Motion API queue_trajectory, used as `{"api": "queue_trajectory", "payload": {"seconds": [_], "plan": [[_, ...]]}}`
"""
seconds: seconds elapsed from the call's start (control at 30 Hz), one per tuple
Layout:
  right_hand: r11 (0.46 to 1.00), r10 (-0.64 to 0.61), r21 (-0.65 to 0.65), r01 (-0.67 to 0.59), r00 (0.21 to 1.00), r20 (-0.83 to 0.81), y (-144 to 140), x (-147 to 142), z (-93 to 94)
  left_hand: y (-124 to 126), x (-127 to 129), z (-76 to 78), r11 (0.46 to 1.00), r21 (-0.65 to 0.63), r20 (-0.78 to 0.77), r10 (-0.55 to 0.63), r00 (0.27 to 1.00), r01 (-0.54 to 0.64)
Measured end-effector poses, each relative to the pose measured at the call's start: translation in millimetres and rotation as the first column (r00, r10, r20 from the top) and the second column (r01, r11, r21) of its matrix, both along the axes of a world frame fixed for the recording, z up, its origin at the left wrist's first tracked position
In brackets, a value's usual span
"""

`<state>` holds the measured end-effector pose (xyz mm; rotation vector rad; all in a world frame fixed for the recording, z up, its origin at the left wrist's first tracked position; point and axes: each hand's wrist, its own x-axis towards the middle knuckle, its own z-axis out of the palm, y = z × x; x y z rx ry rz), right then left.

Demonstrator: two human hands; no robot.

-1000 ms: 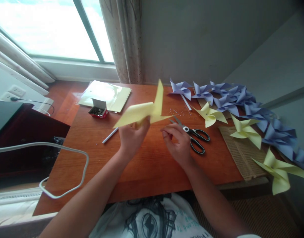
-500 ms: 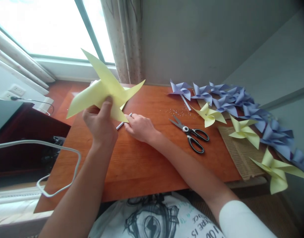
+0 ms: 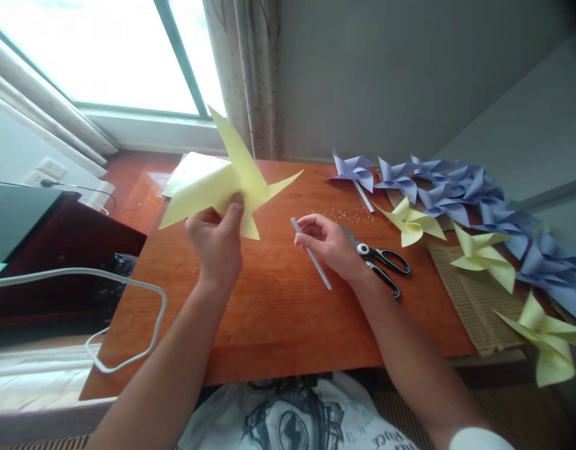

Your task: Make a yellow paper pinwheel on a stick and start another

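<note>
Two hands work above the wooden desk (image 3: 269,325). The left hand (image 3: 217,244) has its grip closed on a yellow paper pinwheel (image 3: 222,181), held up in the air over the far left part of the desk. The right hand (image 3: 329,244) pinches a thin white stick (image 3: 311,253), tilted, just beside the black scissors (image 3: 376,259). Between the hands and the near edge the desk is bare. Purple pinwheels (image 3: 456,187) and yellow pinwheels (image 3: 485,256) line the right side by the grey wall; the last one is partly cut off.
</note>
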<state>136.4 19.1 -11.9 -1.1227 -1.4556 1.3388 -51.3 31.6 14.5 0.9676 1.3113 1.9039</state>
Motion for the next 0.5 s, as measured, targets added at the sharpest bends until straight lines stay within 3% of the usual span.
{"api": "queue_trajectory", "payload": {"seconds": [0.1, 0.27, 0.5], "plan": [[0.997, 0.038, -0.061, -0.051, 0.981, -0.192, -4, 4, 0.9, -4, 5, -0.5, 0.999, -0.041, -0.070, -0.010, 0.997, 0.007], [0.981, 0.119, -0.101, -0.165, 0.927, -0.355, -13, -1, 8.4, -9, 13, -6.4, 0.994, -0.091, -0.149, -0.071, 0.986, 0.058], [0.964, 0.132, -0.167, -0.210, 0.913, -0.387, -20, -4, 18.3, -19, 22, -9.0, 0.981, -0.129, -0.218, -0.174, 0.960, 0.148]]}}
